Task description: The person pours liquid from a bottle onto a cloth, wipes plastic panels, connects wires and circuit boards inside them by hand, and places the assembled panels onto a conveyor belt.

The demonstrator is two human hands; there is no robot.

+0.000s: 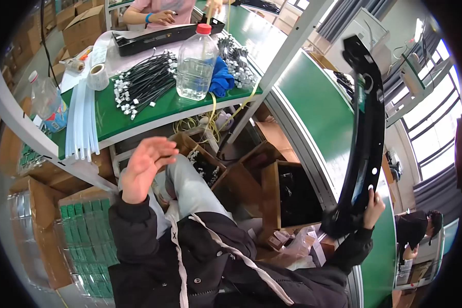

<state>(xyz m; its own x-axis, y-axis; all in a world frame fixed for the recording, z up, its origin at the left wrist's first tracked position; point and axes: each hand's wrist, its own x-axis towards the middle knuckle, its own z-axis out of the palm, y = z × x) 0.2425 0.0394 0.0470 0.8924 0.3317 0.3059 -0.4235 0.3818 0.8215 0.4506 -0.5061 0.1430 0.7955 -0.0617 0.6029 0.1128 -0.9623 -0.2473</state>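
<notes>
My left hand (pixel 146 167) is raised in front of my knees, palm turned sideways and fingers apart, with nothing in it. On the other side, my right hand (pixel 373 209) grips the lower part of a long black plastic housing (pixel 377 120). The housing stands tilted nearly upright, with round holes along one side and a small green piece and wire inside its channel. Its lower end looks blurred. Behind it runs a green work surface (pixel 313 113).
A green-topped bench (pixel 110 126) bears bundled black cables (pixel 149 77), a red-capped water bottle (pixel 196 66), clear tubes (pixel 81 120) and a tape roll (pixel 97 78). Cardboard boxes (pixel 292 195) stand below. A co-worker's hand (pixel 163 18) is near another black housing (pixel 159 38).
</notes>
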